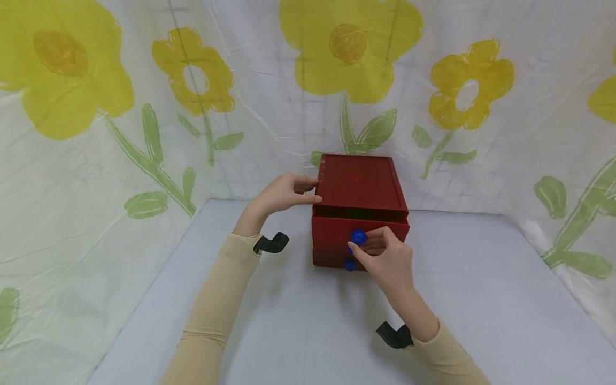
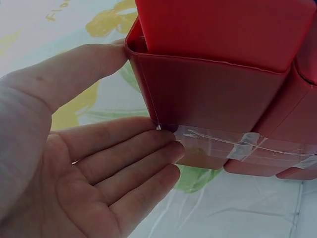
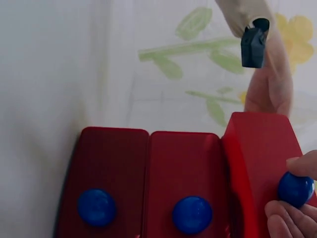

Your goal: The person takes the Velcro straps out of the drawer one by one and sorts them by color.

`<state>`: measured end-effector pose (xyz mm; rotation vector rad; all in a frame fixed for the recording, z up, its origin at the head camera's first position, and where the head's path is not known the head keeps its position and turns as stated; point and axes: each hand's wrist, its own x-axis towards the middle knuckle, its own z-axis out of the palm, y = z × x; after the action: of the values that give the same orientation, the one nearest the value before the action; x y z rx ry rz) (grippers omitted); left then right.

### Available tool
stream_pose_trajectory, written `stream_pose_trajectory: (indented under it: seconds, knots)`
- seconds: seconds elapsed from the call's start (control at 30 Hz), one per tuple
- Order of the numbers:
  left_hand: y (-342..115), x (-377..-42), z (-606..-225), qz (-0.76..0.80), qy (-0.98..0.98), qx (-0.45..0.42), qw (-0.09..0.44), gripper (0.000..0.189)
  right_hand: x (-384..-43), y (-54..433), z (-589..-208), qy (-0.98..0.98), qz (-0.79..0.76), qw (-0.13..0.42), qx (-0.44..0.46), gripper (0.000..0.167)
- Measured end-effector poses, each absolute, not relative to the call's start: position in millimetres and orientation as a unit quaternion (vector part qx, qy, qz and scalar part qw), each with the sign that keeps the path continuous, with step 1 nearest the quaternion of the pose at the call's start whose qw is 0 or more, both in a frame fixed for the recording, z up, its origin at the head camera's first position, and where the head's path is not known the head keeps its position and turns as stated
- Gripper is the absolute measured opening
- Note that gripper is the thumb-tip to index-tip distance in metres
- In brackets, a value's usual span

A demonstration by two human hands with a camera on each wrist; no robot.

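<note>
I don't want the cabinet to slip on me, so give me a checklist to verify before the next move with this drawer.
1. Right hand has the top knob: ok, pinched.
2. Left hand touches the red cabinet: ok, at its left side.
3. Top drawer flush with those below: not ok, it stands out past them.
4. Middle drawer and bottom drawer closed: ok, their fronts look level.
5. Top drawer's contents known: cannot tell, no view shows its floor.
6. Cabinet fixed to the table: cannot tell.
</note>
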<state>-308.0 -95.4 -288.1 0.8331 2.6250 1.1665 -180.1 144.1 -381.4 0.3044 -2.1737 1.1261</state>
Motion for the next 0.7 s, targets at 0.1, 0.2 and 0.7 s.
stream_pose_trajectory:
  seconds: [0.1,0.2,0.7]
  knots:
    - [-95,-308,-288,0.389,0.875,0.278,0.076,0.065,-175,144,-382,-0.832,0.43,0.33,0.118,0.036]
    - [-95,-308,-288,0.389,0.875,0.276,0.079,0.066,-170,145,-382,-0.834,0.427,0.328,0.12,0.037]
    - [-95,-310,-291,0.391,0.876,0.274,0.074,0.066,-152,145,-380,-0.833,0.422,0.328,0.144,0.036]
